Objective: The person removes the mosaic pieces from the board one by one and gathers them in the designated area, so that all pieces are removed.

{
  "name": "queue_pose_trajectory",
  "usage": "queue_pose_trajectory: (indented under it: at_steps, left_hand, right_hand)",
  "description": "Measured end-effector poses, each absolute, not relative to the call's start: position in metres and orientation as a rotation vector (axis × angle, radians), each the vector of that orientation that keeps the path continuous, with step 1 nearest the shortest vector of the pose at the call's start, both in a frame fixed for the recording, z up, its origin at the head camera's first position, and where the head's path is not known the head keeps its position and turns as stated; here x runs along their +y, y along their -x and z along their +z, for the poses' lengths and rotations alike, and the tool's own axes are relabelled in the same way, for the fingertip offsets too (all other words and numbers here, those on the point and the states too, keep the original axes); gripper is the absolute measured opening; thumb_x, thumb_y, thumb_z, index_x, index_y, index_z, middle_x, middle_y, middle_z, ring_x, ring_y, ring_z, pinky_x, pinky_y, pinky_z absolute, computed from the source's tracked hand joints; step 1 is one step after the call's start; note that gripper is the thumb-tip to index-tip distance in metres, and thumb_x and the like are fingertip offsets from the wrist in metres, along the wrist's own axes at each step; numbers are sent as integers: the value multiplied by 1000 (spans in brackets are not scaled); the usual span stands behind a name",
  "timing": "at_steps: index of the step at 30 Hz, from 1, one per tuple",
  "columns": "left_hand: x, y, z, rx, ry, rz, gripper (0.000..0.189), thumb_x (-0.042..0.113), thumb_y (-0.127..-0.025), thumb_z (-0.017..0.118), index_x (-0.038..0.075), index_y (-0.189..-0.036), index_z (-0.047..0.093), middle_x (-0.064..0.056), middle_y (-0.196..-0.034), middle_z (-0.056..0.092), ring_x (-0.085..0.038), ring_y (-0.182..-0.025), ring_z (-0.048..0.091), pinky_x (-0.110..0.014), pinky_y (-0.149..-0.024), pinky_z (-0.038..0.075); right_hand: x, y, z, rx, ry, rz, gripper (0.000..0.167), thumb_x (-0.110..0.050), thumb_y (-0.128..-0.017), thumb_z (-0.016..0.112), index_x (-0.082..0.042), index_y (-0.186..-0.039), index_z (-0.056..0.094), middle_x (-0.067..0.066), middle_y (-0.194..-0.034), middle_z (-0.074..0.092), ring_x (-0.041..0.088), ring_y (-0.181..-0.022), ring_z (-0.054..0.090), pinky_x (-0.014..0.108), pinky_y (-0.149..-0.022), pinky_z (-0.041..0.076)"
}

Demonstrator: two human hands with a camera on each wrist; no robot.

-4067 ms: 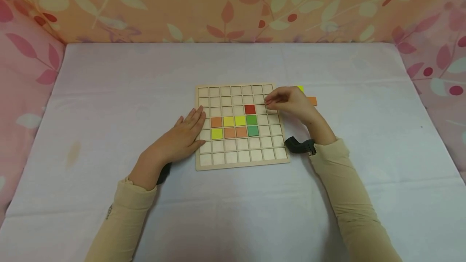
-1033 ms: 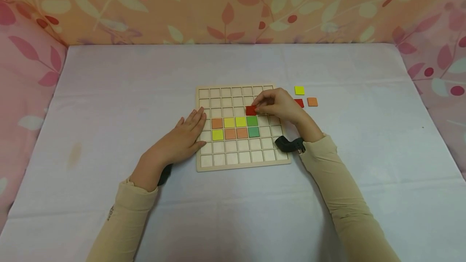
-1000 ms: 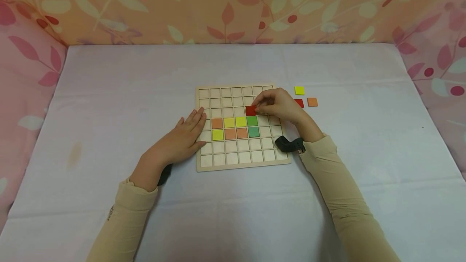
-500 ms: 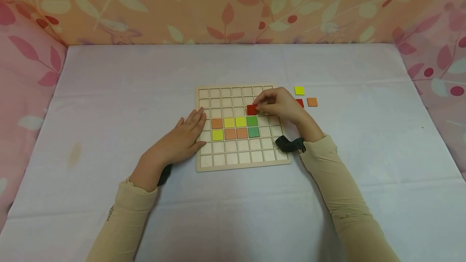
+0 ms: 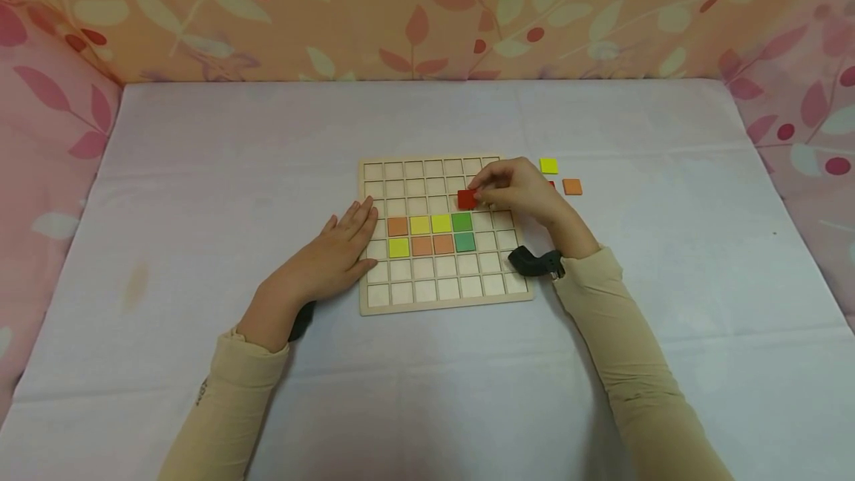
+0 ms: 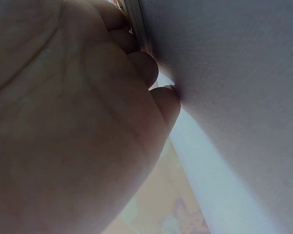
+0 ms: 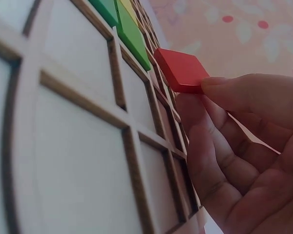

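A wooden grid board (image 5: 446,306) lies on the white-covered table. My left hand (image 5: 330,254) rests flat with its fingers spread on the board's left edge. Between thumb and fingers, my right hand (image 5: 517,188) pinches a red square tile (image 5: 465,200) over the right half of the board. The right wrist view shows this tile tilted and raised off the grid. Just nearer than it, a green tile (image 5: 462,222) and a teal-green tile (image 5: 464,242) sit in cells. To their left are orange and yellow tiles (image 5: 419,225), set in two rows.
Right of the board lie a yellow tile (image 5: 548,165), an orange tile (image 5: 572,187) and another red tile (image 5: 551,185), mostly hidden behind my right hand. Black wrist devices (image 5: 534,262) sit under both wrists. A floral cloth (image 5: 414,13) stands around the table's back and sides.
My right hand came left to the red tile in its cell, pinched it, and has shifted it slightly right and off the grid. My left hand has stayed in place.
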State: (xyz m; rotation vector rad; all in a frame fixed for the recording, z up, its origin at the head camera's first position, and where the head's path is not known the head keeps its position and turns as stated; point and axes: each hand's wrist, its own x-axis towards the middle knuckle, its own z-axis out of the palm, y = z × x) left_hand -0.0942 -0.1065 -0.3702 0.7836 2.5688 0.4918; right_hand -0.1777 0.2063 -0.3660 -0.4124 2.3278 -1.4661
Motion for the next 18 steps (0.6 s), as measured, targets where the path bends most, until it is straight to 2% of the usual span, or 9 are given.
queue_pose_trajectory:
  at_steps: [8,18]
  left_hand:
    - [-107,95,-372,2573,-798,491,72,25,-99,48,-5,-148,6,-18,-156,-6,-31,-143,-5,-54,-112,6]
    - [-107,95,-372,2578,-810,485,72,25,-99,49,-6,-148,6,-19,-156,-5,-31,-143,-4,-54,-112,6]
  right_hand:
    - [209,179,-365,2294,407,-1498,14,2,-84,66,6,-97,69,12,-87,67,21,-66,59,26,-61,50]
    - [215,181,-365,2291,411,-1512,14,3,-83,66,7,-97,68,11,-84,67,20,-65,61,26,-61,51]
